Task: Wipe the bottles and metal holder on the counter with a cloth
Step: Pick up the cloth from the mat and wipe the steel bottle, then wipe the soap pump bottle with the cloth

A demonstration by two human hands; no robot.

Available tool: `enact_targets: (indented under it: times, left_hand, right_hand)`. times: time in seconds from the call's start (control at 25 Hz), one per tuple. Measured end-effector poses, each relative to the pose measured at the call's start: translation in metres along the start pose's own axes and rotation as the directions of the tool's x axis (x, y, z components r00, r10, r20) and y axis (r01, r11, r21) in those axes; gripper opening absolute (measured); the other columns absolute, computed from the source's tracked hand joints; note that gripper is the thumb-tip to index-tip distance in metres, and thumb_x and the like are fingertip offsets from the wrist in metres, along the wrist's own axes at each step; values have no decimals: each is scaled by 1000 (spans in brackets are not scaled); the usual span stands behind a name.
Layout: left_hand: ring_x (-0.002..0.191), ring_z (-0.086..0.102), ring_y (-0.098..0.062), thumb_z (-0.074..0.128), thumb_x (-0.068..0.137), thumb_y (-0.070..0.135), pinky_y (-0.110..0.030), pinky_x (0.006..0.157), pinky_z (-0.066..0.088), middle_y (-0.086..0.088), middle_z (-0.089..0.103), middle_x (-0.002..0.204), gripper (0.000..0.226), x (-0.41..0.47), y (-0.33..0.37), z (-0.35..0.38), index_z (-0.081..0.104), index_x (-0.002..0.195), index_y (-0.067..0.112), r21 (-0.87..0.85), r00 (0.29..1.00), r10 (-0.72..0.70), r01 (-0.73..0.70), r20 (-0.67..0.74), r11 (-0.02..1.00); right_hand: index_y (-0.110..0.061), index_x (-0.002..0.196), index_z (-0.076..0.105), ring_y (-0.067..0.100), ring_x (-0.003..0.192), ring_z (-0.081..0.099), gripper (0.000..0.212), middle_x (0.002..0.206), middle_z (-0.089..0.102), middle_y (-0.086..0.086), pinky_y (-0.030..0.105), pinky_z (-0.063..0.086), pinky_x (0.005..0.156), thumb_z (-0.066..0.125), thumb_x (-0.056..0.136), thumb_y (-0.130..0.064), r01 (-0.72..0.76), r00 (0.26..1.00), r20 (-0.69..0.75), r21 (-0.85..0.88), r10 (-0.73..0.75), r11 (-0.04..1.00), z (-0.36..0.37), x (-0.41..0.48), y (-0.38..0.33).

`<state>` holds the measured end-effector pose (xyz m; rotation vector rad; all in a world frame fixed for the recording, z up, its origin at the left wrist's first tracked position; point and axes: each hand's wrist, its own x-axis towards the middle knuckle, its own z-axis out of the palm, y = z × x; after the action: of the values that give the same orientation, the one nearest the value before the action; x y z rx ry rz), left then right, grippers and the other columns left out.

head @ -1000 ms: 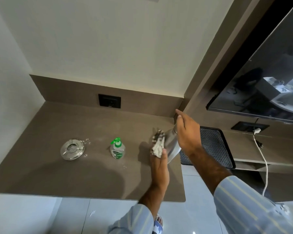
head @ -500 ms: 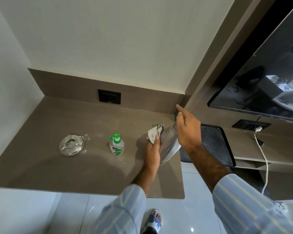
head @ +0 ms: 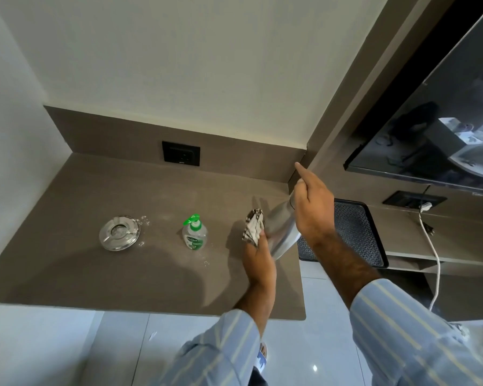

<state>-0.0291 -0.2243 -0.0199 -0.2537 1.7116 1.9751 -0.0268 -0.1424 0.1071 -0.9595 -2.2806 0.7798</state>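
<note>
A steel bottle (head: 281,232) is held tilted above the right end of the brown counter (head: 95,274). My right hand (head: 313,210) grips it around the neck, forefinger pointing up. My left hand (head: 258,263) presses a grey-and-white cloth (head: 253,227) against the bottle's left side. A clear soap bottle with a green pump (head: 195,233) stands in the middle of the counter. The round metal holder (head: 119,232) lies further left.
A black wall socket (head: 181,156) sits in the backsplash. To the right, a black patterned tray (head: 354,235) rests on a lower shelf, with a white cable (head: 432,246) hanging beside it. A dark screen (head: 435,121) hangs above. Small white specks lie around the holder.
My left hand with the cloth slid up along the bottle's side, then back down a little. The bottle stays tilted in my right hand.
</note>
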Motion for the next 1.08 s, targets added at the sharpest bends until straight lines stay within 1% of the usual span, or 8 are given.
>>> enact_targets:
  times: [0.24,0.36,0.52,0.68,0.76,0.84,0.92,1.08]
  left_hand:
    - [120,65,-14,59,98,15,-27,101,51,-2,70,126,35,-37,22,19,63,131,4,-67,967,239,-234,87,970]
    - [118,67,-26,58,100,18,-35,100,51,-5,71,123,26,-26,8,-8,67,123,12,-45,999,43,-43,10,998]
    - [117,67,-30,59,100,31,-47,106,51,-13,68,131,35,15,48,-49,64,128,10,-316,995,-103,98,2,943]
    - [121,67,-27,58,100,36,-49,105,52,-9,69,133,40,50,125,-99,62,134,16,-435,994,110,-99,1,895]
    - [119,68,-21,55,103,33,-43,105,52,-3,71,129,25,62,158,-123,66,123,23,-389,976,211,-213,-50,896]
    - [113,69,-17,56,102,34,-41,105,52,3,72,118,16,73,172,-139,67,112,27,-252,965,241,-259,-102,932]
    - [113,69,-20,57,102,32,-36,100,54,3,72,113,15,85,167,-148,66,113,28,-81,954,293,-298,-68,951]
    - [95,71,-22,64,98,30,-9,69,48,-3,74,94,19,98,143,-165,73,104,14,434,920,376,-384,109,815]
  right_hand:
    - [-12,145,56,17,133,53,47,143,61,8,19,32,108,35,102,-16,-12,1000,10,-45,12,999,-2,0,-1]
    - [-12,141,60,18,130,54,48,138,65,8,22,35,108,34,101,-20,21,998,57,-83,-16,996,-6,1,1]
    - [-8,137,61,25,132,53,47,137,63,12,30,37,110,36,103,-28,37,996,92,-155,-23,987,-11,2,1]
    - [-6,147,49,29,154,25,56,155,45,13,46,24,125,46,102,-41,379,918,52,-411,-394,829,-11,-4,-23]
    - [-8,144,53,27,151,32,51,153,49,13,44,29,123,50,102,-36,566,824,163,-310,-543,764,11,-20,-35]
    - [-11,144,54,26,138,50,49,145,57,13,45,42,114,54,100,-35,481,836,364,-123,-411,868,54,-43,-33]
    - [-13,147,49,25,132,55,59,143,59,11,44,44,111,65,95,-35,191,823,547,-12,-154,981,101,-58,-22]
    - [-7,146,48,29,132,54,82,144,58,14,26,37,106,85,75,-27,-119,760,637,-55,126,991,177,-64,2]
